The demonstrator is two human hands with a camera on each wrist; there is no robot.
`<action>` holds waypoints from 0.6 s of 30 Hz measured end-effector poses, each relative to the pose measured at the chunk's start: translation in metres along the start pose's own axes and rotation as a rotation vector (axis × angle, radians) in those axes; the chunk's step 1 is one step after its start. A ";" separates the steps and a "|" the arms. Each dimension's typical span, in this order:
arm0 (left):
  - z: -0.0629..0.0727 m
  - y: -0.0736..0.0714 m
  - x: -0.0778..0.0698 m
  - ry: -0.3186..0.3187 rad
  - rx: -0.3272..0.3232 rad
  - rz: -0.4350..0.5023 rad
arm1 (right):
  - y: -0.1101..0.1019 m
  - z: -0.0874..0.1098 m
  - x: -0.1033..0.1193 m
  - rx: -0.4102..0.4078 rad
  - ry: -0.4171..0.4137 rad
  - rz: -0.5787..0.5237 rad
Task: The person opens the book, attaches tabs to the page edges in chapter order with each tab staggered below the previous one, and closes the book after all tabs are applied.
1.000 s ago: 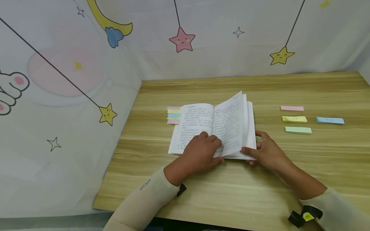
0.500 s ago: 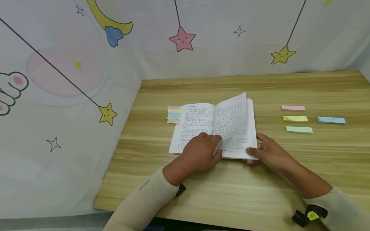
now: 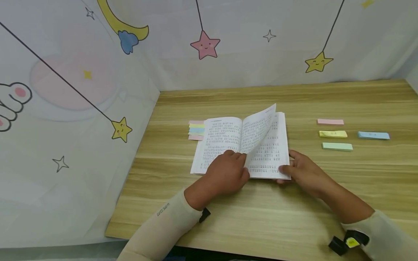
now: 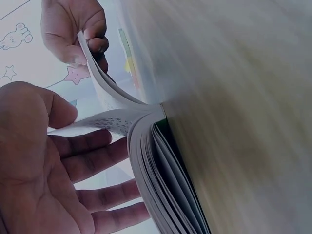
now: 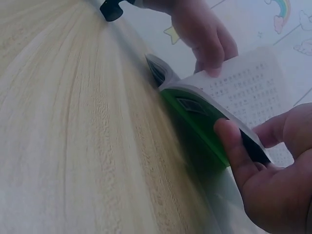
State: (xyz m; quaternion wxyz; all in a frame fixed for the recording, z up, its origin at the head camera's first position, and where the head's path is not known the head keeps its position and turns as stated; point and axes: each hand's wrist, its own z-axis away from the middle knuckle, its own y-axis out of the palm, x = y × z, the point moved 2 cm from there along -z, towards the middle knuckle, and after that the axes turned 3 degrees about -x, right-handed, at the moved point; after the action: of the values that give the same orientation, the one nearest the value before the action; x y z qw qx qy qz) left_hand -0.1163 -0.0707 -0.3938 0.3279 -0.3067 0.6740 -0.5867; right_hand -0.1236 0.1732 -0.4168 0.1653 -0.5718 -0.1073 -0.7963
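Note:
An open book point(image 3: 222, 130) of printed text lies in the head view's middle, with coloured sticky tabs point(image 3: 196, 129) jutting from its left edge. My left hand point(image 3: 226, 172) lies over its lower middle. In the left wrist view, that hand's thumb and fingers point(image 4: 63, 112) pinch one page point(image 4: 100, 119); the head view shows this page point(image 3: 261, 125) curling up from the right side. With my right hand point(image 3: 307, 175) I grip the book's lower right corner, thumb on top and fingers beneath. The right wrist view shows the green cover point(image 5: 195, 122) underneath, tilted off the table there.
Right of the book lie separate sticky-note strips: pink point(image 3: 330, 122), yellow point(image 3: 333, 134), green point(image 3: 337, 146) and blue point(image 3: 373, 135). The wooden table point(image 3: 261, 214) meets a patterned cloth backdrop point(image 3: 248, 69) at the back and left.
The raised pages on the right have separated: most lie flat under my right thumb, and one page is drawn leftward by my left hand. My right hand has shifted slightly right.

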 end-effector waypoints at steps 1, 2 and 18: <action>0.000 0.000 0.000 -0.007 0.006 0.008 | 0.000 0.000 0.000 -0.001 -0.001 0.008; 0.000 0.000 0.000 -0.013 0.012 0.015 | 0.000 -0.001 -0.001 -0.009 -0.001 0.020; -0.003 0.000 0.000 0.014 0.000 -0.002 | -0.001 -0.001 -0.001 -0.002 -0.003 0.020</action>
State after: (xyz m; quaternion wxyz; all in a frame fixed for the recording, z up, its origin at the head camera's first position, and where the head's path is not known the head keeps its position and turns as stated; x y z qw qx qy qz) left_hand -0.1184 -0.0691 -0.3930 0.3226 -0.3034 0.6757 -0.5894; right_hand -0.1242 0.1743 -0.4182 0.1725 -0.5743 -0.1012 -0.7939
